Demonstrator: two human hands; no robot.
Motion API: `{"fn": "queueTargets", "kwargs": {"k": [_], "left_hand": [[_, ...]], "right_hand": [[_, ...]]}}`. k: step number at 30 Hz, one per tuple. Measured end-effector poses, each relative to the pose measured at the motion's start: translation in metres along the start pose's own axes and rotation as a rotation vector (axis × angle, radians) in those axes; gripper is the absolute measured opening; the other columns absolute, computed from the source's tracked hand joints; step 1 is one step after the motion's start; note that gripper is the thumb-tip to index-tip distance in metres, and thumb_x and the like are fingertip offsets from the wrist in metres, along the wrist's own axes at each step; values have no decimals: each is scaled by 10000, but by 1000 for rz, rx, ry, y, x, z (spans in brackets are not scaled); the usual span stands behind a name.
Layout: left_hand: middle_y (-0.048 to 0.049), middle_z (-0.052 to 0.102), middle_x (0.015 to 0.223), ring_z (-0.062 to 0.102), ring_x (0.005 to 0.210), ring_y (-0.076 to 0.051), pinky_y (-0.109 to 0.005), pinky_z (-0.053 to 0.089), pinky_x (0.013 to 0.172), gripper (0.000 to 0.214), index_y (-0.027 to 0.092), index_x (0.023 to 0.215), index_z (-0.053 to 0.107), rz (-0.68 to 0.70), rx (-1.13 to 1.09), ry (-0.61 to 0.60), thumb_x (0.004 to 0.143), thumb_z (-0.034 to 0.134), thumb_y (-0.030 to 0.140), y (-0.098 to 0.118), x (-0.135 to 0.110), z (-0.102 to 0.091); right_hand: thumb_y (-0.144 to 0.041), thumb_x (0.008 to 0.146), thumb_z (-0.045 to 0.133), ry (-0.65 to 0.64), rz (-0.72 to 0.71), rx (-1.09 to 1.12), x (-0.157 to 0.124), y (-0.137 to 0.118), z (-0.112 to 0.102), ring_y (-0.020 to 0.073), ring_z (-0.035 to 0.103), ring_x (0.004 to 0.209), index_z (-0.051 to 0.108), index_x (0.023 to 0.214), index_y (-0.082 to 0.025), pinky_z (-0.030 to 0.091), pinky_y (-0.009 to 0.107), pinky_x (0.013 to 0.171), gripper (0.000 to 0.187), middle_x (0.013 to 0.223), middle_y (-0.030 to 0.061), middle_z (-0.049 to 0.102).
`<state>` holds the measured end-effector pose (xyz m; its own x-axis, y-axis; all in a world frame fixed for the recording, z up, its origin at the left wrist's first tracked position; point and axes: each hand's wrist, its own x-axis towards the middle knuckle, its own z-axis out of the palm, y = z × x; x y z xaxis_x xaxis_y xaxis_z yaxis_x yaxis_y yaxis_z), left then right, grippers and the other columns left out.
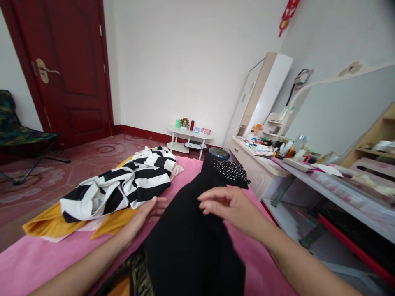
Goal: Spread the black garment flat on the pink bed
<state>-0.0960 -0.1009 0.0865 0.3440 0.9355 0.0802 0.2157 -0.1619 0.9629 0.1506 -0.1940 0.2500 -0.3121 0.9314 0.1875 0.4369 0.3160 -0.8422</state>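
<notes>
1. The black garment [188,238] is lying lengthwise down the pink bed [37,259].
2. The left hand [145,216] is resting flat at the garment's left edge, fingers together.
3. The right hand [230,205] is hovering over the garment's middle, fingers loosely apart, holding nothing.
4. The striped cloth [120,185] is lying left of the garment.

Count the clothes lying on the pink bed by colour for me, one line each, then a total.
Black garment, under both hands: 1
Black-and-white striped garment: 1
Yellow garment, under the striped one: 1
Total: 3, counting only the pieces I can tell apart on the pink bed.
</notes>
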Motion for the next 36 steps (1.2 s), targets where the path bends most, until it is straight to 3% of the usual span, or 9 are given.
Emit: {"fn": "queueTargets", "kwargs": {"k": [4, 8, 12, 16, 19, 23, 27, 32, 36], "left_hand": [[-41, 645, 1173, 585, 1097, -236, -383, 422, 987, 439, 218, 1171, 601, -62, -13, -251, 880, 458, 513, 5, -47, -25], [-20, 548, 1316, 483, 1226, -256, -393, 347, 1064, 591, 265, 1300, 504, -104, 331, -237, 770, 612, 501, 14, -85, -32], [-16, 522, 1346, 482, 1230, -263, -375, 374, 1051, 669, 295, 1359, 442, -146, 559, -226, 734, 609, 466, 17, -107, -22], [-15, 600, 1239, 572, 1099, -251, -330, 440, 959, 571, 285, 1249, 534, -39, 637, -186, 680, 581, 299, 19, -111, -5], [20, 675, 898, 626, 807, -185, -254, 471, 723, 398, 249, 968, 620, 2, 693, -193, 611, 475, 149, 33, -101, -6], [42, 579, 629, 533, 584, -140, -227, 377, 559, 219, 209, 743, 592, 85, 830, -72, 612, 430, 143, 69, -74, -42], [7, 629, 747, 572, 683, -178, -269, 427, 665, 203, 216, 783, 637, 187, 992, 149, 670, 470, 188, 77, -48, -90], [-83, 554, 1216, 535, 1075, -277, -392, 404, 939, 205, 222, 795, 709, 317, 1138, 145, 772, 507, 248, 47, -46, -92], [-90, 548, 1222, 533, 1089, -256, -422, 396, 974, 350, 256, 1081, 656, 350, 1031, 10, 874, 470, 468, 51, -66, -56]], "right_hand": [[-233, 681, 643, 255, 149, -161, 11, 100, -35, 191, 659, 780, 700, 895, -167, 527, 345, 766, 231, 916, 83, 712], [-193, 646, 631, 293, 205, -168, 16, 159, -23, 161, 657, 778, 450, 1345, -218, 548, 310, 698, 723, 1373, 136, 477], [-110, 664, 561, 179, 53, -281, 19, 146, 9, 98, 638, 667, 261, 1449, -345, 542, 271, 662, 872, 1551, 89, 152], [-10, 694, 457, 21, -82, -478, 26, 117, 34, 176, 623, 1010, 608, 1196, -334, 470, 264, 888, 616, 1423, -21, 442], [-27, 714, 425, 8, -25, -521, 26, 109, 27, 169, 620, 993, 686, 967, -313, 455, 248, 885, 462, 1107, 23, 657], [-118, 729, 431, 348, -122, -448, -4, 111, -30, 201, 620, 876, 629, 802, -247, 477, 308, 824, 247, 868, 62, 664], [-336, 757, 565, 794, -52, -379, -75, 122, -86, 213, 611, 810, 613, 855, -225, 485, 332, 786, 156, 861, 37, 658], [-313, 660, 645, 100, 269, -386, -149, 128, -65, 222, 644, 746, 679, 754, -253, 513, 271, 663, 117, 785, 27, 698], [-241, 741, 522, -127, 293, -330, -117, 107, -38, 148, 584, 578, 640, 676, -213, 455, 227, 537, 138, 663, 5, 631]]}}
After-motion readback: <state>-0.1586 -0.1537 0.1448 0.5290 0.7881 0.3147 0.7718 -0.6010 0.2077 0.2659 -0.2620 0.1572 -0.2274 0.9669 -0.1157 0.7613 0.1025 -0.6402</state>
